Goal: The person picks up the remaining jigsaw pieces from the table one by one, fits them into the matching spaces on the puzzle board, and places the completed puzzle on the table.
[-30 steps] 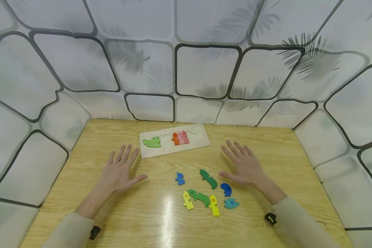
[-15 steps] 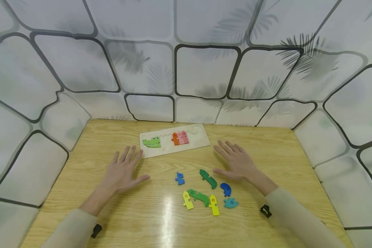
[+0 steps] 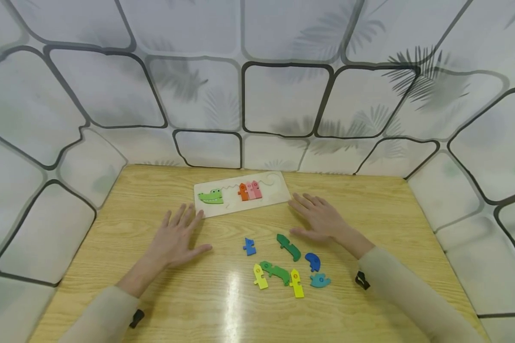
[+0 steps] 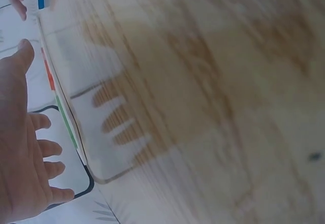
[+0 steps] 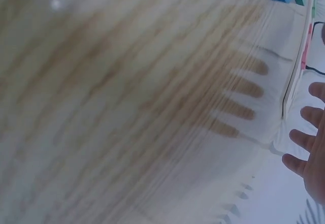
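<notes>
My left hand (image 3: 174,242) hovers with spread fingers by the near left corner of a pale wooden puzzle board (image 3: 275,194). At the board's right end is my right hand (image 3: 318,218), fingers extended and holding nothing. Set in the board are a green crocodile head piece (image 3: 211,196), an orange piece (image 3: 243,192) and pink pieces (image 3: 253,190). In the left wrist view my left hand (image 4: 20,142) is above the table, its shadow apart from it. The right wrist view catches only part of my right hand (image 5: 316,142), also raised.
Loose puzzle pieces lie between the hands: a blue one (image 3: 249,247), a dark green one (image 3: 289,247), a green one (image 3: 275,272), two yellow, including one (image 3: 297,284) at right, a dark blue one (image 3: 313,261) and a teal one (image 3: 320,280). A patterned wall (image 3: 214,147) borders the wooden table (image 3: 189,305).
Both hands have moved inward toward the board, the right one leftward and slightly away from me, the left one a little rightward. The puzzle pieces have stayed put.
</notes>
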Motion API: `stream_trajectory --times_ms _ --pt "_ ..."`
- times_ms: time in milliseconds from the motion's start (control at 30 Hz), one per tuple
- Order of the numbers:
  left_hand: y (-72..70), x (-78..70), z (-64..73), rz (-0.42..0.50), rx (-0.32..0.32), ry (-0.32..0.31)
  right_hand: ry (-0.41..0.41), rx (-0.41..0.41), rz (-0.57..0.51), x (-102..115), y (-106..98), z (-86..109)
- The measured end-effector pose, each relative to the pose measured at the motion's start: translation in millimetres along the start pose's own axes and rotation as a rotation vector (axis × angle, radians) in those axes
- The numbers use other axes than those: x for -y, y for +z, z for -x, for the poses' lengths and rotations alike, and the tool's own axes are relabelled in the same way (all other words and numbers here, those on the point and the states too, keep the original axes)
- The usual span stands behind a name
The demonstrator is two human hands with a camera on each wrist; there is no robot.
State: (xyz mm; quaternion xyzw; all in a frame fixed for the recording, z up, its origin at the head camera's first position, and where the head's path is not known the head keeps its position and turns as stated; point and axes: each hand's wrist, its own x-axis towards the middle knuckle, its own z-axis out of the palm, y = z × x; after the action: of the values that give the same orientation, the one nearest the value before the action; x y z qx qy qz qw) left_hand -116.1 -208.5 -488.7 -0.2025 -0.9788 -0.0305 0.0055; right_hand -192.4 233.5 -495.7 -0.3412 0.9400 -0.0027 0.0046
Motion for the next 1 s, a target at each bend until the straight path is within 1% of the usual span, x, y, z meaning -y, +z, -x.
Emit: stream_trajectory --times_ms 167,367,533,667,867,1000 --pt "5.3 -1.4 -0.6 0.013 0.017 0.003 -0.023 0.050 -0.018 -2.1 2.6 -6.8" --pt "11.8 -2.3 -0.7 0.007 0.016 0.012 -0.045 0.097 -0.039 -1.1 5.5 -13.7" --pt "13.4 -4.5 -2.1 -0.004 0.020 0.011 -0.015 0.140 -0.056 -1.8 7.8 -18.7" --pt "14.0 -5.4 -2.5 -0.019 0.029 0.004 -0.008 0.140 -0.052 -2.9 7.7 -21.9" --pt "15.6 -6.6 -1.9 -0.002 0.038 -0.009 -0.006 0.127 -0.059 -3.2 4.0 -23.8" --pt "17.0 -7.4 -2.1 0.008 0.038 -0.018 -0.003 0.137 -0.050 -4.5 4.6 -24.9"
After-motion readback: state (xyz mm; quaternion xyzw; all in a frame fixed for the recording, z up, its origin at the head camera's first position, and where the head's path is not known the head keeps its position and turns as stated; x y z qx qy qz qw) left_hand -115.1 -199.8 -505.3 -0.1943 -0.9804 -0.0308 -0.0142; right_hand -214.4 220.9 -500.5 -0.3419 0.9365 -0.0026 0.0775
